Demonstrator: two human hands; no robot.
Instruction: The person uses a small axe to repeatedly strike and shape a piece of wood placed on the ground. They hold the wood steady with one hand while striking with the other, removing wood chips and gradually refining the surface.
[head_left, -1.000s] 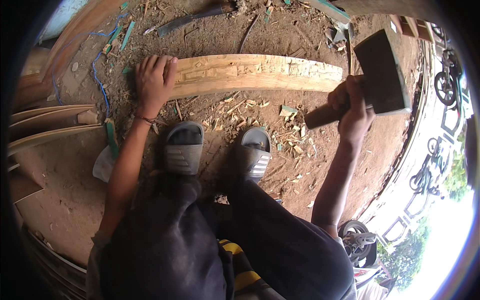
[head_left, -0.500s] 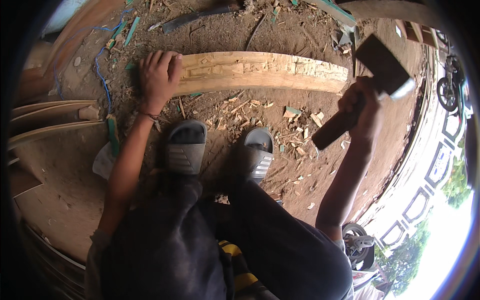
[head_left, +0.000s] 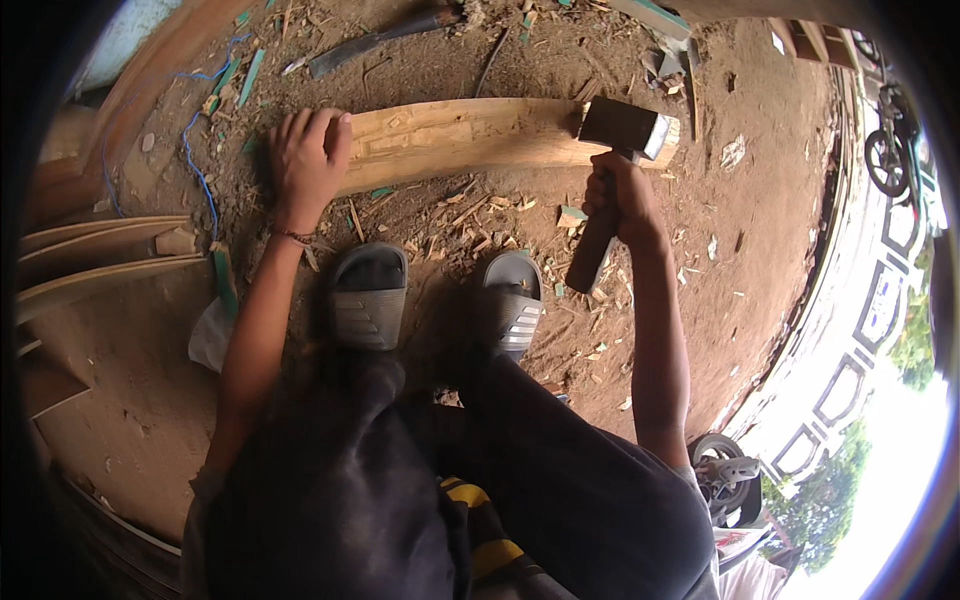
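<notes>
Down from its raised position comes the hatchet point(head_left: 622, 128), its head now on the right end of the plank point(head_left: 470, 138)

Bare dirt ground point(head_left: 760, 230) strewn with wood chips lies below both hands; the right hand point(head_left: 618, 200) is closed around the hatchet handle, the left hand point(head_left: 306, 160) presses flat, fingers spread, on the plank's left end

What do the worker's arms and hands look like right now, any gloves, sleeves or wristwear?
Both hands are bare, with no gloves. The left hand has a thin dark bracelet at the wrist. The right hand shows no wristwear. Both forearms are uncovered up to the elbow; a short light sleeve edge shows at the left upper arm. No markings can be made out.
</notes>
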